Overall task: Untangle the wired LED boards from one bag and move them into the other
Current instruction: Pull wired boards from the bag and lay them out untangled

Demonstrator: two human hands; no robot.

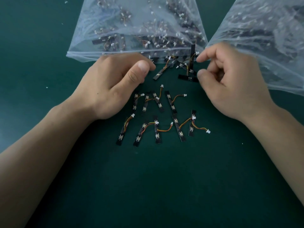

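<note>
I am seeing the left hand resting with its thumb closed against the forefinger. I cannot tell whether they are pinching anything. The right hand is curling its fingers, with forefinger and thumb standing apart: the forefinger tip is touching a white connector and the thumb is meeting the end of a flat board. I cannot tell whether that is a grip. The tangle of LED boards is lying between the two sets of fingertips, spilling from the mouth of the middle bag just beyond the left fingers. The right-side bag is lying beyond the right knuckles. Loose boards are lying in two rows behind the fingertips, between the wrists, on the green table.
</note>
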